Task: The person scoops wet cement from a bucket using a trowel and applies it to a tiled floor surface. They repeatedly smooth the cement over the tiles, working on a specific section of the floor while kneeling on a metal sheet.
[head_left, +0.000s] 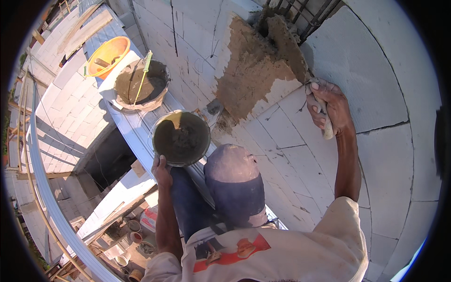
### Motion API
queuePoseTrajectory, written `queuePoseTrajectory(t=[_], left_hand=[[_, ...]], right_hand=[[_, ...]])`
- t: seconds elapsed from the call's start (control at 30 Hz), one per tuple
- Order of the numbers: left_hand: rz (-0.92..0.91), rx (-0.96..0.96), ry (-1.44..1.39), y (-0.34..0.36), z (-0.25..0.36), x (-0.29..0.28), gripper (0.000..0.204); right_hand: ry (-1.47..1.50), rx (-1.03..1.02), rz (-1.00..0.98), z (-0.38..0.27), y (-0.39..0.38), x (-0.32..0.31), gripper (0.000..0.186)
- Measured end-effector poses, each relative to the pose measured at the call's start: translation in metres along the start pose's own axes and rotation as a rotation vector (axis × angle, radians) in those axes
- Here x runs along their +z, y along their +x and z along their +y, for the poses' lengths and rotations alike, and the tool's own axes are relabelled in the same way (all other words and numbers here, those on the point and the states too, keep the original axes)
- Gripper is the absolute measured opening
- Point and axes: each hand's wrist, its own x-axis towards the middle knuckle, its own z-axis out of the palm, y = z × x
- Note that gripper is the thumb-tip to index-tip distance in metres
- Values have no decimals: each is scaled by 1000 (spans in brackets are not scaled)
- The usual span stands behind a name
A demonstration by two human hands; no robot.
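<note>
My right hand [331,105] is wrapped round the pale, mortar-smeared handle of a trowel [289,49]. Its blade, coated in wet mortar, lies against the block wall [291,136] just below a dark gap. A patch of wet mortar [251,66] spreads over the wall left of the blade, ragged at its edges. My left hand [162,173] grips the near rim of a round dark bucket [188,163] with grey mortar inside. Most of its fingers are hidden behind the bucket. Between my arms, a dusty navy cloth-covered form [235,192] blocks part of the wall.
On the metal planks [136,136] stand a larger mortar tub [128,108] with a thin yellow stick across it and an orange basin [123,46] holding a tool. Steel bars [319,21] stick out above the trowel. Several buckets [135,226] sit far below, past the planks' edge.
</note>
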Motion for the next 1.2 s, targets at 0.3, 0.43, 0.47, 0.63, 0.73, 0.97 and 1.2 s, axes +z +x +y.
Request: queuePoseTrajectory(t=[0.3, 0.43, 0.47, 0.63, 0.73, 0.97, 1.2], left_hand=[[-23, 1, -3, 1, 1, -9, 45], [-32, -29, 35, 6, -2, -6, 46], [-26, -20, 31, 6, -2, -7, 46], [-8, -11, 13, 4, 0, -18, 45], [7, -17, 24, 2, -1, -8, 44], [-1, 5, 20, -1, 1, -2, 45], [150, 15, 74, 9, 6, 9, 21]], right_hand=[[-332, 107, 163, 84, -5, 52, 27], [-373, 18, 170, 100, 46, 58, 28], [-355, -5, 188, 93, 51, 60, 28], [-194, 42, 273, 66, 27, 61, 27], [-252, 51, 362, 60, -2, 57, 26], [-557, 112, 458, 32, -40, 47, 26], [-492, 27, 415, 10, -19, 44, 28]])
